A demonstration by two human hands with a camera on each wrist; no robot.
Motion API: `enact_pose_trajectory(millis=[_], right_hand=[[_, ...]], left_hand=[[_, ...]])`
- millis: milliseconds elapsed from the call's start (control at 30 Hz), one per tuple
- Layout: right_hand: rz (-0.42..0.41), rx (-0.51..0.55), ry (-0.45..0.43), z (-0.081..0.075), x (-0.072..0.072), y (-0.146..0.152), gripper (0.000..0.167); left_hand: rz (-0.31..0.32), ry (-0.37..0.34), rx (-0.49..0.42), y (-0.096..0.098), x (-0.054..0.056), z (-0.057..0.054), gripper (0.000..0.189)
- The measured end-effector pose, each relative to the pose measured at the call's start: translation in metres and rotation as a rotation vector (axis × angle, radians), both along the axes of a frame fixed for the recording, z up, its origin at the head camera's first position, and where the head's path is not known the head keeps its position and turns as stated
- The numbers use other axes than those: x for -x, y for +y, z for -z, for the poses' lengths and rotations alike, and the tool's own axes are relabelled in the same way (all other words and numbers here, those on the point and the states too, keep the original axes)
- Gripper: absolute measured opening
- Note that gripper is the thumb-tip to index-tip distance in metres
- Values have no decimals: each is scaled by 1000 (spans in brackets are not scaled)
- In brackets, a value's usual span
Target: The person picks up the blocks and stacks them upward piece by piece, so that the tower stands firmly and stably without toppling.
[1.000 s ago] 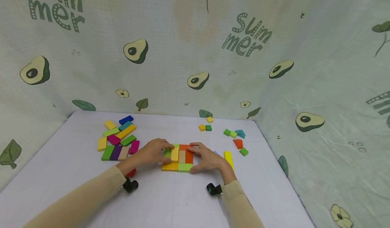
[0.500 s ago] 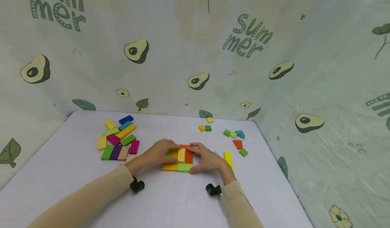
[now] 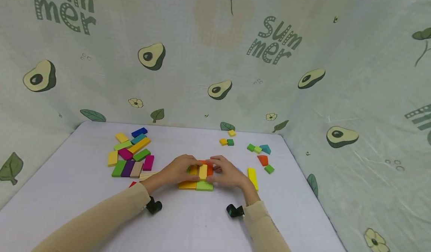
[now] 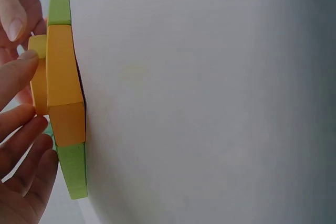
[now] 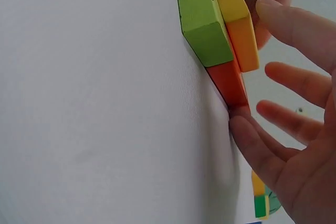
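Observation:
A flat rectangle of coloured wooden blocks lies mid-table. Its front edge has an orange-yellow block (image 3: 187,185) and a light green block (image 3: 204,186); orange-red blocks (image 5: 229,82) form the right side. On top lies a small yellow block (image 3: 203,172). My left hand (image 3: 178,171) pinches this yellow block by its ends, thumb at the front and fingers behind. To its right, my right hand (image 3: 227,172) has its fingers loosely extended. Its thumb is close to the yellow block, while a finger touches the orange-red side in the right wrist view. Fingers partly hide the rectangle.
Several loose blocks lie at the left, including a purple block (image 3: 127,168) and a long yellow-orange block (image 3: 139,146). At the right are a bright yellow block (image 3: 252,178), an orange-red piece (image 3: 263,160) and small green cubes (image 3: 269,168). A patterned cloth (image 3: 188,132) hangs behind.
My left hand has slid the yellow block rightward across the rectangle's top. My right hand's thumb has moved in from the front right corner towards the yellow block.

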State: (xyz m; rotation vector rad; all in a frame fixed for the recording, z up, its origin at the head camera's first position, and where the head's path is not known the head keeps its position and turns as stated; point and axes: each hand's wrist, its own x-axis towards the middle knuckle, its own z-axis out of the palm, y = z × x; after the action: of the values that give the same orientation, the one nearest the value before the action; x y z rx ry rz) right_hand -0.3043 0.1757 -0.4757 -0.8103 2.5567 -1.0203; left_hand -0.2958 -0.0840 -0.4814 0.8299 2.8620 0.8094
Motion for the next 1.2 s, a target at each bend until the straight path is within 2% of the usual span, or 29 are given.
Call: enact_pose_trajectory(millis=[167, 300, 700, 833, 933, 1000, 1200], right_hand=[[3, 18, 37, 1, 0, -2, 58], [-6, 26, 60, 3, 1, -4, 54], [-2, 34, 63, 4, 1, -5, 55], [-3, 30, 64, 4, 1, -5, 55], [-4, 27, 60, 4, 1, -5, 56], [1, 26, 54, 4, 1, -5, 57], [16, 23, 40, 3, -1, -5, 56]], left_hand=[[-22, -22, -5, 2, -3, -2, 53], [-17, -22, -17, 2, -4, -3, 52], [-15, -15, -28, 1, -3, -1, 51], [-23, -24, -15, -2, -3, -6, 51], [-57, -35, -16, -14, -2, -13, 50], [-86, -39, -30, -28, 1, -17, 50], [-126, 4, -18, -88, 8, -22, 51]])
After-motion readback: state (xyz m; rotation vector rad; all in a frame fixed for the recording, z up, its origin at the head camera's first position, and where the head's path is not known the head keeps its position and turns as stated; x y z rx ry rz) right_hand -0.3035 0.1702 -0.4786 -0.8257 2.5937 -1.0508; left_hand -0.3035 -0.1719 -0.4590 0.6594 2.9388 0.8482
